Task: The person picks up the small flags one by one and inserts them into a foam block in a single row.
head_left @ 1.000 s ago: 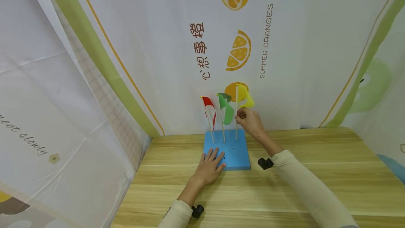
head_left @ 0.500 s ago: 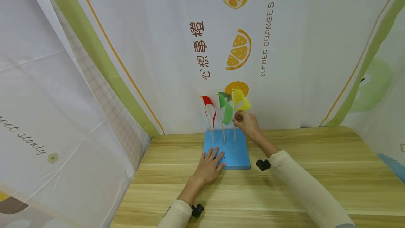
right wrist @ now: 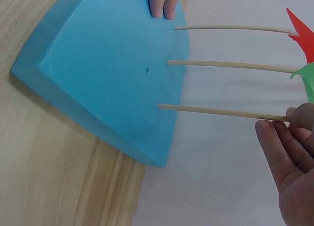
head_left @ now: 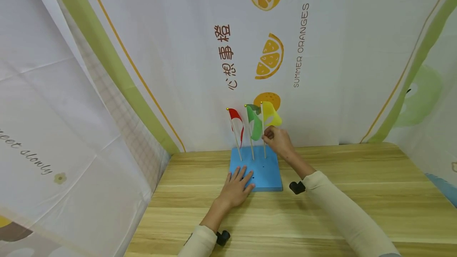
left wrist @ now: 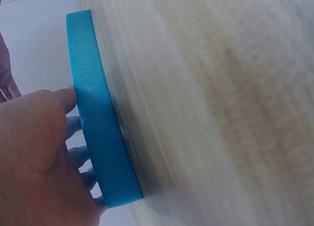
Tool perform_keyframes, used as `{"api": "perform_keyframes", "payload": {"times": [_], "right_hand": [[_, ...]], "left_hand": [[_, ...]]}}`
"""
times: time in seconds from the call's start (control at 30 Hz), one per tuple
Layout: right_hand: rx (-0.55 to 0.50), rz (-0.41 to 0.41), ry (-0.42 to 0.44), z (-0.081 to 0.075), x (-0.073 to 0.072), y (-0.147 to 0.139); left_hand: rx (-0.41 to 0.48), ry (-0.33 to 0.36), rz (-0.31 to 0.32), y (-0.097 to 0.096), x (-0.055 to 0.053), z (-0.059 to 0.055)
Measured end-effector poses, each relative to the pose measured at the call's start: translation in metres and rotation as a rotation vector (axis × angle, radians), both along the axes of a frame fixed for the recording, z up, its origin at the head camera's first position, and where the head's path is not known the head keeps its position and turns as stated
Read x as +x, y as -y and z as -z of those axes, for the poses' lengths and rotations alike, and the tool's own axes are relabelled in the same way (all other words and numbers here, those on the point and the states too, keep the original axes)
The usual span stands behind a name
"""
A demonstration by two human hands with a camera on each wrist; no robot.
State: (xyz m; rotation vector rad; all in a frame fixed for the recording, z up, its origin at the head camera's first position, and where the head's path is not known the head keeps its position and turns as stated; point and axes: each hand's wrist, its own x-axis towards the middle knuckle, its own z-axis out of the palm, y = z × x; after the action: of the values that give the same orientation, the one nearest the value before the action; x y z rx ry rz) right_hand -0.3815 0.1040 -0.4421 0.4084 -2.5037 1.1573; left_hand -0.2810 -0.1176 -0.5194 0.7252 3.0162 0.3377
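My right hand pinches the thin wooden stick of a yellow flag, whose lower end stands in the back right of a blue foam block. To its left a green flag and a red flag stand in a row along the block's back, both leaning slightly left. My left hand lies with fingers spread on the block's front left part. In the left wrist view its fingers reach over the edge of the foam block. A small bare hole shows in the block's top.
The block sits at the back of a wooden table, close to a white curtain printed with oranges. A black wrist camera is by the right sleeve, another black camera by the left.
The yellow flag and my right hand have moved slightly down and left; the stick's end now stands in the block. My left hand has stayed in place.
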Motion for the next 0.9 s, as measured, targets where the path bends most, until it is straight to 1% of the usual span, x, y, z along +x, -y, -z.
{"api": "perform_keyframes", "payload": {"times": [0.17, 0.3, 0.5, 0.7, 0.9], "right_hand": [[0.007, -0.004, 0.001, 0.002, 0.002, -0.002], [0.016, 0.006, -0.001, 0.004, 0.001, -0.003], [0.019, 0.015, -0.004, 0.005, 0.002, -0.007], [0.022, 0.010, 0.010, 0.006, 0.007, -0.014], [0.004, -0.002, 0.026, 0.012, 0.014, -0.030]], "left_hand": [[-0.002, -0.003, 0.002, 0.000, 0.000, 0.000], [-0.008, -0.013, 0.004, -0.001, 0.000, 0.001], [-0.006, -0.009, 0.006, -0.001, 0.000, 0.002], [-0.004, -0.004, 0.005, -0.001, -0.001, 0.002], [-0.009, -0.004, -0.002, 0.001, -0.002, 0.003]]}}
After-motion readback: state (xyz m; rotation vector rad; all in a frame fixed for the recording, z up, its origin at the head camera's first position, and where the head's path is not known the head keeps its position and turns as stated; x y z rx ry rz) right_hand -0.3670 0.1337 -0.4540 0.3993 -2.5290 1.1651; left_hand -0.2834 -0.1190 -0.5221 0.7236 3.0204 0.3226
